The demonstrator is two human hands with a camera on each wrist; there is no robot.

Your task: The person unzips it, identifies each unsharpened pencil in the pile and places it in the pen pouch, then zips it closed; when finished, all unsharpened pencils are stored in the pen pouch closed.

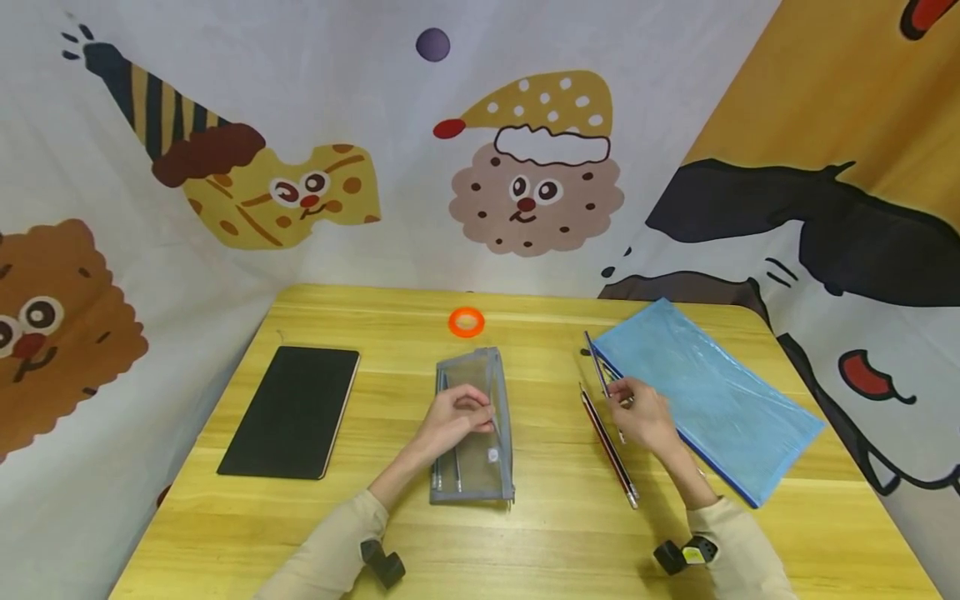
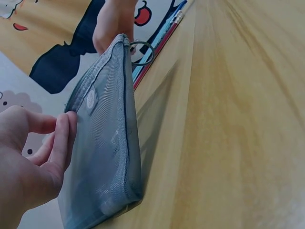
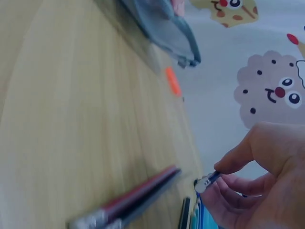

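Left hand (image 1: pixel 453 414) pinches pouch (image 1: pixel 482 477), pencils (image 1: pixel 458 471) already in; right hand (image 1: pixel 643 415) pinches pencil (image 1: pixel 596 360), loose pencils (image 1: pixel 609 446) outside at its 8 o'clock.

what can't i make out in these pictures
Head: part of the held pencil, covered by the right hand.
Head: inside of the book, hidden by its cover.
Left wrist: label on the pouch, too small to read.
Right wrist: loose pencils, blurred and partly cut off by the bottom edge.

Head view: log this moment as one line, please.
left hand: pinches mesh pouch | right hand: holds pencil | table: loose pencils between pouch and blue folder, orange ring beyond pouch
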